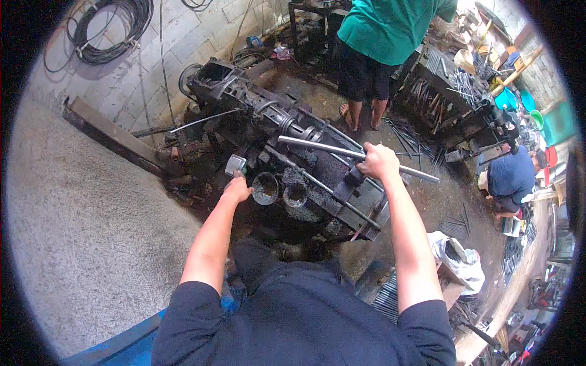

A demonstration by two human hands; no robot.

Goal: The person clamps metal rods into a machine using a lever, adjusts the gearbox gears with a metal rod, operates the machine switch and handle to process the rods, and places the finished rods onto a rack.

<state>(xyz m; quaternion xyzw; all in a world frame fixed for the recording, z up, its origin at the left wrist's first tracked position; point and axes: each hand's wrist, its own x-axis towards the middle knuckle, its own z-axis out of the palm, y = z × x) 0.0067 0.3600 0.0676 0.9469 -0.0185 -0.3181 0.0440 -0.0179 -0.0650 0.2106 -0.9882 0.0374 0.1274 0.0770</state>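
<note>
A long, smooth metal rod (305,144) lies slantwise over the lathe (287,122), with my right hand (379,162) closed round it towards its right end. The rod's left end is near the lathe's chuck (299,129). On the near left side of the machine, my left hand (238,188) has its fingers curled at the lower edge of a small grey square box (235,163). Whether that box is fixed to the machine is hidden. Right beside this hand are two round, dish-like metal handwheels (265,188), their inner faces dirty.
A person in a green shirt (390,30) stands barefoot beyond the lathe; another in dark blue (511,174) crouches at far right. Loose rods (415,140) litter the floor. A white sack (467,265) sits at my right. A steel beam (116,137) leans leftward by the wall.
</note>
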